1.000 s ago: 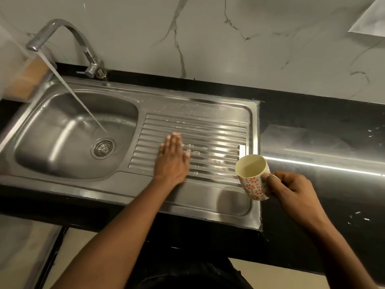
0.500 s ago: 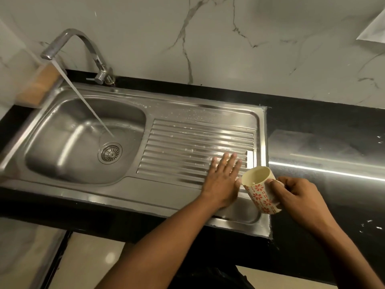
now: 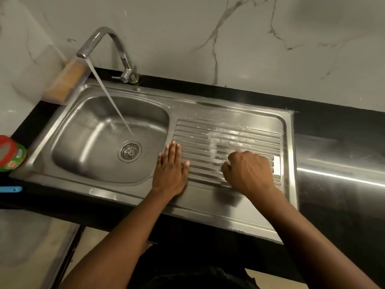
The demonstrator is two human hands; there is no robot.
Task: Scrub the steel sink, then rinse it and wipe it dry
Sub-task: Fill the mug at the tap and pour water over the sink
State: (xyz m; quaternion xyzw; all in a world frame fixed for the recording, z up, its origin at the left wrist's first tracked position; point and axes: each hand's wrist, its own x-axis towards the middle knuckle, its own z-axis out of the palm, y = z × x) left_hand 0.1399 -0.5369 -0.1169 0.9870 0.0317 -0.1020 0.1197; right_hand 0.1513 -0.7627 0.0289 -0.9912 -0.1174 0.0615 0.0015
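Observation:
The steel sink [image 3: 208, 207] has a basin on the left and a ribbed drainboard [image 3: 229, 132] on the right. My left hand [image 3: 170, 172] lies flat, fingers together, on the drainboard's left edge beside the basin. My right hand [image 3: 249, 172] is closed over the drainboard's middle, knuckles up. Only a pale sliver of the cup [image 3: 228, 162] shows under its fingers. Water and white froth spread over the ribs just beyond that hand. The tap [image 3: 100, 37] runs a stream into the basin close to the drain [image 3: 129, 151].
A wooden block [image 3: 65, 81] leans at the sink's back left corner. A red and green tub [image 3: 11, 156] and a blue object [image 3: 10, 189] sit at the left edge. Black countertop [image 3: 337, 142] extends right of the sink, marble wall behind.
My left hand slid from the drainboard's right side back to its left edge. My right hand brought the cup over the drainboard and tipped it, and water now spreads on the ribs.

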